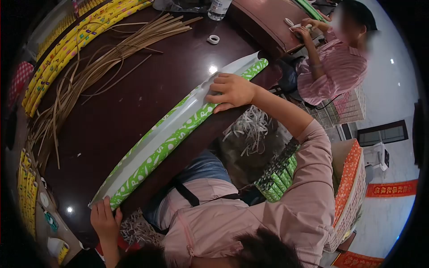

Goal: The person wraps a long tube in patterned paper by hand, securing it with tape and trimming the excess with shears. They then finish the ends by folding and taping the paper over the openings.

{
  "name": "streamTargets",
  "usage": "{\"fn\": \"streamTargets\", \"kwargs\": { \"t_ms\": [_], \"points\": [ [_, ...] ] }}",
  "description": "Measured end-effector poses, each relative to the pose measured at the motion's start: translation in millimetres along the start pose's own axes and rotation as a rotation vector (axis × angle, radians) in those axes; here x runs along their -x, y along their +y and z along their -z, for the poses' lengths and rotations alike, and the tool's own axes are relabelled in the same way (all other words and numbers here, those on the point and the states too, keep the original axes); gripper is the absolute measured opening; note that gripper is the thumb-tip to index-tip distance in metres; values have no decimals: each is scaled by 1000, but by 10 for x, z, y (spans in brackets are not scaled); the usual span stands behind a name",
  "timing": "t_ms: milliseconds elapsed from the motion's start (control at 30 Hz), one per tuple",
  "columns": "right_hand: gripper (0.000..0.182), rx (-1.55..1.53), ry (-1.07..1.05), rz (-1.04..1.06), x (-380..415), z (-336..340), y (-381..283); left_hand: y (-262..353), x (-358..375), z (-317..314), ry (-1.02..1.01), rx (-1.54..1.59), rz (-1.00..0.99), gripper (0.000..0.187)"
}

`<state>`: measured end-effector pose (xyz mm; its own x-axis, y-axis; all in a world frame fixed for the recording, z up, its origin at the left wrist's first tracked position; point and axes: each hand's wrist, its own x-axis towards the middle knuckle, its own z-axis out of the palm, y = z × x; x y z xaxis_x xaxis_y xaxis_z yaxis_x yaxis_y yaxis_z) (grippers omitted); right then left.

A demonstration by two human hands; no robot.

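A long sheet of green wrapping paper [163, 149] with white print lies diagonally on the dark table. Its long edges curl up around the pale inner side, and the near edge forms a roll. My right hand [232, 91] is closed over the upper part, its bent fingers pressing on the paper and the thumb at the rolled edge. At the lower left end, my left hand [105, 219] grips the paper between its fingers and thumb. Anything inside the roll is hidden.
Thin brown strips [103, 67] lie beside yellow printed rolls [67, 53] at the left. A tape roll [213, 39] and clear bottle [219, 9] stand farther back. Another person [333, 71] works at the upper right. Shredded paper [250, 127] and green rolls [279, 178] are below the table edge.
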<state>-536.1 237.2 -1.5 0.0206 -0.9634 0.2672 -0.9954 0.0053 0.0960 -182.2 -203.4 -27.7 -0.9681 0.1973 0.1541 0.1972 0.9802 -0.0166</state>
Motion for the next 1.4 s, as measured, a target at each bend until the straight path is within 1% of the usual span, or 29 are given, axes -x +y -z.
{"fn": "streamTargets", "kwargs": {
  "t_ms": [33, 67, 133, 167, 200, 267, 300, 367, 400, 467, 500, 567, 600, 633, 667, 700, 733, 800, 833, 933, 967, 1033, 1067, 1100, 1167, 1233, 1267, 1300, 1400],
  "points": [
    [36, 4, 0, 12, -8, 1, 2, 17, -13, 7, 68, -88, -50, 43],
    [36, 2, 15, 18, -10, -11, 6, 46, -32, 45, 55, -95, -45, 43],
    [36, -18, 3, 23, -17, -19, 16, 86, -67, 117, 80, -240, -85, 43],
    [36, -18, -2, 19, -25, -5, 9, 64, -26, 38, 58, -166, -46, 45],
    [36, -16, -7, 16, -32, 4, 11, 56, -10, 30, 46, -175, -41, 45],
    [36, -31, -16, 21, -29, -6, 15, 64, -38, 41, 43, 53, 14, 50],
    [35, -35, -40, 1, -29, -5, 12, 56, -50, 62, 37, 49, 21, 50],
    [33, -24, -123, -48, -19, 15, 4, 28, -90, 98, 76, 376, 188, 48],
    [33, -26, -120, -41, -36, 18, -7, 27, -122, 104, 76, 372, 195, 48],
    [31, 38, -33, -17, -88, 59, -7, 26, -180, 97, 73, 524, 330, 41],
    [33, 2, -131, -31, -36, 27, 38, 19, -128, 27, 77, 522, 332, 41],
    [33, -30, -133, -26, -107, 87, 38, 21, -47, -113, 247, 746, 406, 36],
    [34, -69, -137, -26, -141, 116, 24, -6, -33, -108, 247, 743, 403, 36],
    [34, -70, -133, -30, -163, 129, 9, 11, -80, -21, 170, 541, 313, 34],
    [33, -109, -116, -100, -179, 134, -10, 33, -121, 46, 93, 339, 224, 33],
    [34, -152, -101, -168, -199, 129, -32, 49, -159, 81, 88, 336, 226, 33],
    [34, -159, -99, -164, -238, 105, -76, 65, -201, 108, 69, 285, 209, 33],
    [35, -220, -99, -429, -378, 44, -216, 59, -235, 116, 48, 230, 206, 32],
    [32, -198, -137, -434, -492, 43, -296, 42, -231, 108, 31, 250, 209, 33],
    [30, -302, -22, -343, -810, -91, -499, 33, -262, 133, 19, 242, 207, 34],
    [30, -325, -17, -317, -921, -101, -537, 41, -270, 153, 26, 222, 191, 34],
    [29, -416, -67, -237, -1188, -144, -615, 54, -289, 155, 18, 234, 228, 33],
    [24, -427, -14, -202, -1315, -172, -657, 53, -289, 148, 28, 259, 234, 33],
    [24, -457, 3, -162, -1424, -235, -660, 54, -295, 147, 14, 230, 276, 33],
    [22, -462, -9, -151, -1587, -344, -646, 59, -317, 137, 68, 246, 234, 32],
    [21, -527, 59, -105, -1684, -406, -539, 56, -310, 125, 99, 233, 245, 32],
    [20, -544, 19, -113, -1691, -406, -489, 58, -306, 114, 140, 245, 230, 32],
    [19, -559, -24, -126, -1694, -409, -456, 62, -293, 105, 139, 211, 249, 33],
    [19, -569, 27, -96, -1686, -468, -481, 96, -249, 60, 175, 198, 312, 32]
  ]
}}
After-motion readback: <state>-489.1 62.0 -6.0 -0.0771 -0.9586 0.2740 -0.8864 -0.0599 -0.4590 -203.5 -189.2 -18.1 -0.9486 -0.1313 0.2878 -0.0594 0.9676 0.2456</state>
